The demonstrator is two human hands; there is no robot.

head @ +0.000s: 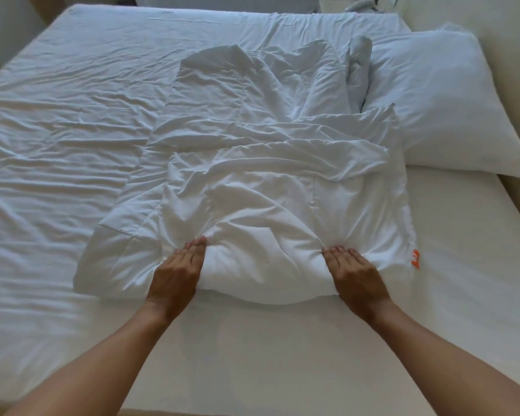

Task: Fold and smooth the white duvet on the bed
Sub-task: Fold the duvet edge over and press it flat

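The white duvet (261, 181) lies crumpled in a long, partly folded strip down the middle of the bed (57, 115). Its near end is doubled into a thick rounded fold. My left hand (177, 271) presses on the left side of that fold, fingers together and dug into the fabric. My right hand (354, 274) presses on the right side the same way. My thumbs are hidden under the fold, so both hands seem to grip it. A small orange tag (415, 259) sticks out at the duvet's right edge.
A white pillow (445, 100) lies at the right, touching the far part of the duvet. A wrinkled white sheet covers the left of the bed. The near mattress edge (252, 406) runs along the bottom. A beige wall (511, 70) borders the right side.
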